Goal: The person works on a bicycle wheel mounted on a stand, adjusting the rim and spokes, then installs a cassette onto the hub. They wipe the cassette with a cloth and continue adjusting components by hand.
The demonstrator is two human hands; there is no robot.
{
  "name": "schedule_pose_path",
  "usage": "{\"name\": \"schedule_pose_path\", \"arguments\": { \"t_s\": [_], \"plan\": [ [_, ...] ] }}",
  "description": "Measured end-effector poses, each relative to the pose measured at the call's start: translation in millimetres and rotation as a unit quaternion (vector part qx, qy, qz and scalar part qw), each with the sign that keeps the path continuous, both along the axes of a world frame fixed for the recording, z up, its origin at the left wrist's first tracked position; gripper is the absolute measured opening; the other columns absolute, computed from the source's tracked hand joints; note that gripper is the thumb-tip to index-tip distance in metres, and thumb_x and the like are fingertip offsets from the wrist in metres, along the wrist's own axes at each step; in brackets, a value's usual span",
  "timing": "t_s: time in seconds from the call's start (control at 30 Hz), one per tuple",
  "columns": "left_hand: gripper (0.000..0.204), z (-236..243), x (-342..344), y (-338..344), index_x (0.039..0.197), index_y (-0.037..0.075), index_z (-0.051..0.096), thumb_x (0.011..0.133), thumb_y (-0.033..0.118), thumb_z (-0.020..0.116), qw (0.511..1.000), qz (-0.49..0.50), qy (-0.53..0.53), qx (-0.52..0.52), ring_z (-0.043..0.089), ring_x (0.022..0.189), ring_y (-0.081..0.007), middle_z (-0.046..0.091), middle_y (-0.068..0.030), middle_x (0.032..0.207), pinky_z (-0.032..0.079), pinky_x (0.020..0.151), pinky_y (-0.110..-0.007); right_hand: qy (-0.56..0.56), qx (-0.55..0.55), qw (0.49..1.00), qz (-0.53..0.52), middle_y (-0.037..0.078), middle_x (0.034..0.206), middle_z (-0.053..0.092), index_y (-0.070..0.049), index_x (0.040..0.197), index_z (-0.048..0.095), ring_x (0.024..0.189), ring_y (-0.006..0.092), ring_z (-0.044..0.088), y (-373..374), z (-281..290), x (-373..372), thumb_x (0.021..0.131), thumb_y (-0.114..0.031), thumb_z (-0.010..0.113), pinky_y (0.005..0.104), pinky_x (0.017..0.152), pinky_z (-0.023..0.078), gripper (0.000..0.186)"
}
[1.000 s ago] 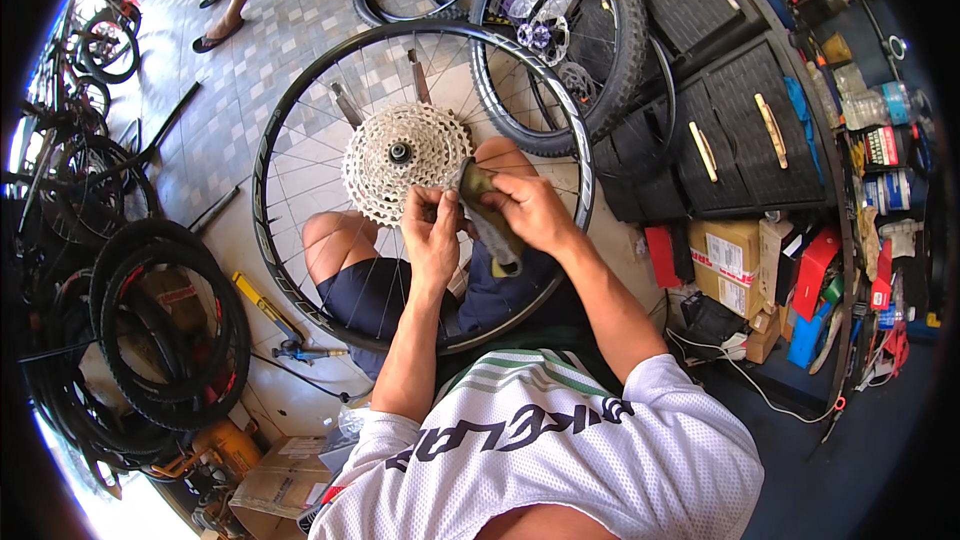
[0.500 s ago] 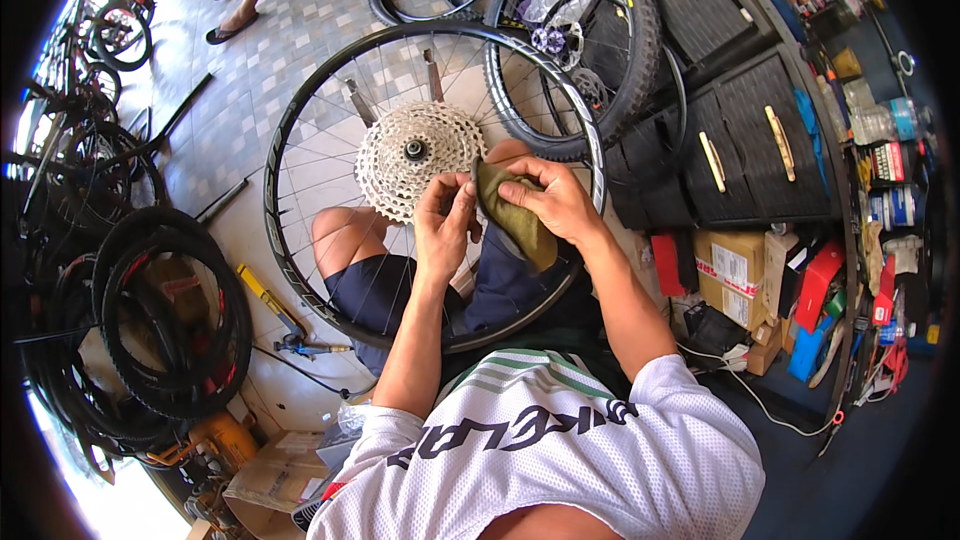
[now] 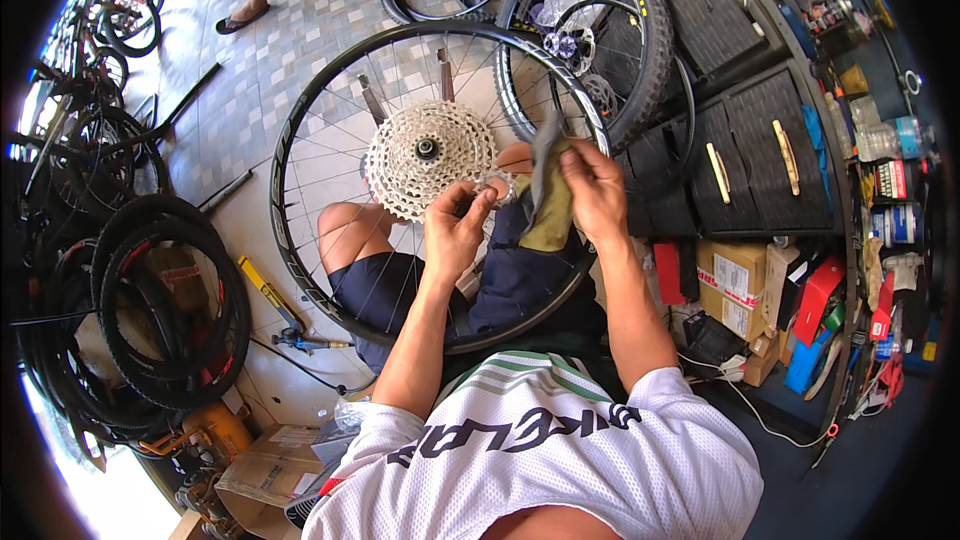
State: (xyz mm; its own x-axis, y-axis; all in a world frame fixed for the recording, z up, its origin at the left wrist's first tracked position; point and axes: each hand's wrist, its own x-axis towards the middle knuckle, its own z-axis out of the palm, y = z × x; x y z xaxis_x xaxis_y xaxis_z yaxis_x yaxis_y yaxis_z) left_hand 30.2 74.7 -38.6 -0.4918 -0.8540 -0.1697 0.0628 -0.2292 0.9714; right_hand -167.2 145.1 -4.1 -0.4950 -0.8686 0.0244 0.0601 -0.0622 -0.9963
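My left hand pinches a small silver toothed sprocket between thumb and fingers. In my right hand hangs an olive and grey rag, its upper part folded up and slightly blurred, just right of the sprocket. Beneath both hands is a black-rimmed bicycle wheel, resting over my legs. A large silver cassette sits at its hub, a little beyond my left hand. The fingers of my right hand are closed on the cloth.
Several tyres are stacked at the left, near a yellow-handled tool. Another wheel with a knobbly tyre lies ahead on the right. Dark drawers and a cardboard box stand at the right. A person's feet are far left.
My right hand has moved rightward with the rag, away from my left hand. The sprocket in my left hand now shows uncovered. The whole view has shifted slightly.
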Motion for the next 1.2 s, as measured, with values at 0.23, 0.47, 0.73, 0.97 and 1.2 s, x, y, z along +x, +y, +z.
{"name": "schedule_pose_path", "arguments": {
  "t_s": [0.23,0.47,0.73,0.97,1.2],
  "plan": [
    [0.019,-1,1,4,0.100,-0.004,0.064,0.081,-0.002,0.059,0.980,-0.085,-0.104,-0.149,0.059,0.071,-0.0159,0.066,-0.0114,0.076,0.049,0.066,-0.034,0.517,0.006,0.853,0.066,0.008,0.063,0.059,-0.007,0.072,0.064,0.065,0.0290,0.059,-36,-17,35,0.094,-0.044,0.068,0.0427,0.063,0.049,0.043],
    [0.008,6,-6,11,0.093,-0.003,0.062,0.091,0.004,0.067,0.988,-0.014,-0.084,-0.126,0.051,0.061,-0.0122,0.057,-0.0080,0.066,0.043,0.059,-0.030,0.025,0.182,0.968,-0.170,0.000,0.068,0.062,-0.008,0.090,0.073,0.066,0.0138,0.062,-48,-38,24,0.104,-0.055,0.049,0.0320,0.065,0.050,0.054],
    [0.042,18,-2,14,0.108,0.014,0.079,0.075,-0.011,0.079,0.860,0.133,-0.089,-0.484,0.058,0.076,-0.0175,0.065,-0.0081,0.100,0.049,0.063,-0.028,-0.400,0.082,0.911,-0.063,0.006,0.082,0.064,-0.011,0.105,0.063,0.069,0.0214,0.066,5,-22,-23,0.099,-0.057,0.057,0.0365,0.062,0.057,0.046],
    [0.043,11,-8,17,0.118,0.008,0.074,0.080,-0.014,0.073,0.895,0.103,-0.055,-0.429,0.063,0.092,-0.0192,0.065,-0.0114,0.106,0.053,0.073,-0.030,-0.130,0.093,0.979,0.126,-0.004,0.107,0.065,-0.005,0.133,0.059,0.097,0.0076,0.060,20,16,29,0.100,-0.026,0.068,0.0220,0.087,0.047,0.041],
    [0.014,7,-5,23,0.105,-0.002,0.066,0.101,0.011,0.064,0.989,-0.021,0.144,-0.007,0.049,0.055,-0.0037,0.066,-0.0035,0.087,0.040,0.044,-0.021,0.158,0.087,0.983,0.036,0.001,0.089,0.069,-0.002,0.123,0.060,0.082,0.0068,0.061,12,51,43,0.107,-0.033,0.054,0.0250,0.074,0.049,0.035]
  ]
}}
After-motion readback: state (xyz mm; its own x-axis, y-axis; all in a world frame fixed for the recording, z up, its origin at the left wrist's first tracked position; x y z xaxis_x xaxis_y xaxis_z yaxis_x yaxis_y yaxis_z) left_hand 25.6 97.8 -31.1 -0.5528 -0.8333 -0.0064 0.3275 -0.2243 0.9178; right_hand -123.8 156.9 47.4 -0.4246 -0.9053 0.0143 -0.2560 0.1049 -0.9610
